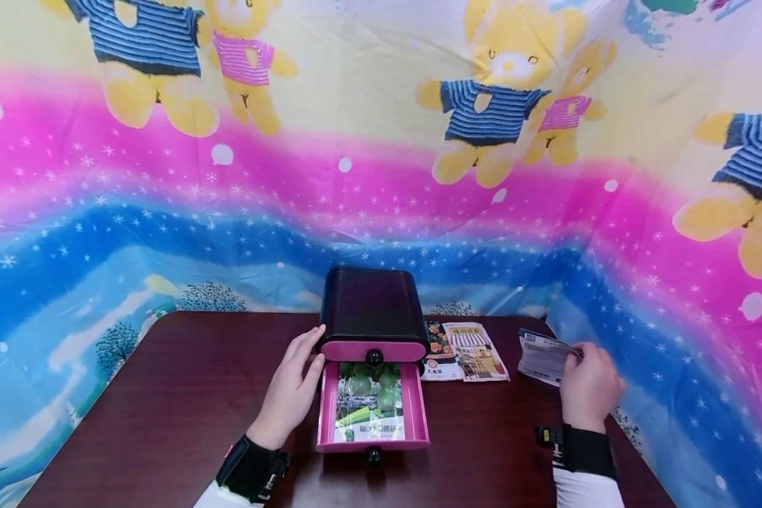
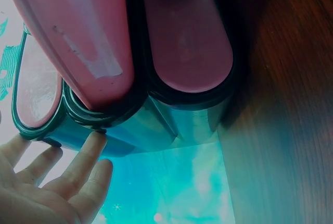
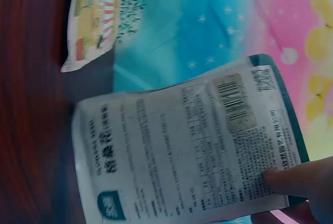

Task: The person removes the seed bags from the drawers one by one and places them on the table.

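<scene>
Printed packet (image 3: 182,146), nearest the right wrist camera: back face with barcode and fine black text; located well to the right of the drawer cabinet (image 1: 371,303), pinched at one end between thumb and finger of the right hand (image 1: 590,388). Left hand (image 1: 295,384): fingers loosely spread, fingertips touching the cabinet's left side, gripping nothing.

Table (image 1: 197,395): dark reddish-brown, wood-grained, beneath the cabinet. Cloth backdrop (image 1: 355,197): hung behind the cabinet and to both sides; pink, blue and pale yellow, printed with snowflakes and teddy bears in striped tops.

Flower packet (image 1: 439,342): on the table just right of the cabinet, which hides part of it. Awning packet (image 1: 479,353): adjoining it, farther from the cabinet, with a striped shopfront picture. Black wristbands (image 1: 587,451), two: in front of the cabinet, one on either side.

Cabinet details: black shell, three tiers, pink fronts, round black knobs. Top drawer (image 1: 346,351) and bottom drawer (image 2: 190,36): pushed in. Middle drawer (image 1: 417,416): pulled out toward the person; inside, lying flat, a green-fruit packet (image 1: 368,413), picture side up.
</scene>
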### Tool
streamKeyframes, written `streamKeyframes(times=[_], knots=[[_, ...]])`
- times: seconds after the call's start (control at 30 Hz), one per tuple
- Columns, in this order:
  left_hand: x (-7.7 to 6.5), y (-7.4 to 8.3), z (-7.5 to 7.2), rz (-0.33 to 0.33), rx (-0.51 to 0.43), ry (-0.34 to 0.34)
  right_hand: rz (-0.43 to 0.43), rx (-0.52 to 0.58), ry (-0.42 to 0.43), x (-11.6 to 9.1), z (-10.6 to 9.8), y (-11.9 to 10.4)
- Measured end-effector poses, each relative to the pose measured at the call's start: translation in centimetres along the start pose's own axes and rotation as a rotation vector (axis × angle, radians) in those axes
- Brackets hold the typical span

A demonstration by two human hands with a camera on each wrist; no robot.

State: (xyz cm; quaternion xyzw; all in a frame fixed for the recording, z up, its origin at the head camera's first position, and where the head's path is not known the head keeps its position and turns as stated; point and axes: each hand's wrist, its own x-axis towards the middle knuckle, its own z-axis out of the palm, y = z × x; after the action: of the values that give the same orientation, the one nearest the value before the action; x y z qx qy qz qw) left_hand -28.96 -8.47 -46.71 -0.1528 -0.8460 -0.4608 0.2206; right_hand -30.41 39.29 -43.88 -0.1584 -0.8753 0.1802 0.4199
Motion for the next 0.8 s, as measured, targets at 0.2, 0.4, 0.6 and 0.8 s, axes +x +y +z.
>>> streamKeyframes(times=[0.2, 0.4, 0.6, 0.8], knots=[[0.0, 0.0, 0.0, -0.001, -0.007, -0.002, -0.008, -0.003, -0.028, -0.4, 0.9, 0.7], [0.0, 0.1, 0.0, -0.004, -0.009, -0.003, -0.014, -0.011, -0.098, -0.4, 1.5, 1.3], [0.0, 0.1, 0.0, -0.013, -0.007, -0.006, -0.014, -0.009, -0.199, -0.7, 1.7, 2.1], [0.0, 0.1, 0.0, -0.015, -0.009, -0.007, 0.047, -0.065, -0.427, -0.5, 1.6, 3.2]])
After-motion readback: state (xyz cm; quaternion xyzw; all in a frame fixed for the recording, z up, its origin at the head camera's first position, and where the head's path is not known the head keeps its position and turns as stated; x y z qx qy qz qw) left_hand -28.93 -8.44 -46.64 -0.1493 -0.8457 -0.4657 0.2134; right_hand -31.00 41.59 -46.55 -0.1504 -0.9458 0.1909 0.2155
